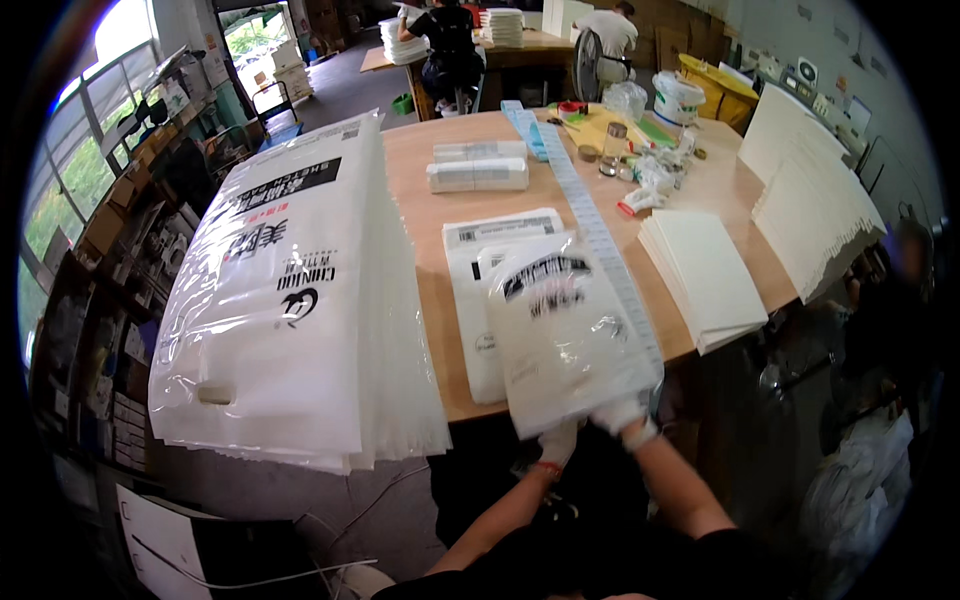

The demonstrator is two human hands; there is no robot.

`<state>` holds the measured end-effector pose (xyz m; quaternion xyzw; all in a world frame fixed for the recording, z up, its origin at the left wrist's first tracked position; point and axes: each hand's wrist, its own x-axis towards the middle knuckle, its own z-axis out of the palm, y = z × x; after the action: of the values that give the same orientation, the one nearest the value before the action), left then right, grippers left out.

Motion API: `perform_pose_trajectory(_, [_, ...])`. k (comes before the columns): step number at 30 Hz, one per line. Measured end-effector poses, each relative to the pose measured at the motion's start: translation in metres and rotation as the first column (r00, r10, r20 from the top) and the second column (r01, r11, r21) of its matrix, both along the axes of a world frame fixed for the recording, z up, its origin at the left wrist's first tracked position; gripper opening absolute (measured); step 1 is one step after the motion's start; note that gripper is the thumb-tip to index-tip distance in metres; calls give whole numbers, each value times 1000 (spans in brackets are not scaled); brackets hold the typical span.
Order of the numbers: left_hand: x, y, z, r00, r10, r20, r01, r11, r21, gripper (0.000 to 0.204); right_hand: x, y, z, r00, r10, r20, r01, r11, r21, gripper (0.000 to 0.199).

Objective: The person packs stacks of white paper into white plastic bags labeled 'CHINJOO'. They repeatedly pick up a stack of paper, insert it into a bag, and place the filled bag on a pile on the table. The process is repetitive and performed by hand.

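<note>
Forearms extended, left hand and right hand meet the bag, grip closure hidden; overhanging the tabletop, it could slip.

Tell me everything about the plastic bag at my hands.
The plastic bag looks clear, glossy and wrinkled, black-printed toward its far end, with flat whitish contents. It overlaps a white package and overhangs the table. The gloved left hand and right hand are at its near end, grip partly hidden.
</note>
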<state>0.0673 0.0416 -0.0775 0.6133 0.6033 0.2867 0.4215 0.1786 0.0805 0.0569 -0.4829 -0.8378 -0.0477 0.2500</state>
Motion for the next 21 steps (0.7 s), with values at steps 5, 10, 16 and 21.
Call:
perform_pose_trajectory(5, [0,-8,-96,842,176,510,-154,984,-86,32,3,-13,-48,994,18,-105,-47,957,-287,26])
perform_pose_trajectory(10, [0,-17,-110,998,-18,53,27,985,-172,30,16,6,-75,891,-137,-433,-105,865,-490,24])
perform_pose_trajectory(16, [-52,-29,70,724,595,348,-636,772,3,29,21,-25,-49,989,-145,-43,118,917,-380,28])
perform_pose_trajectory(21, [-99,-50,30,915,319,248,-391,853,346,16,70,-79,-4,899,-408,156,428,751,-502,39])
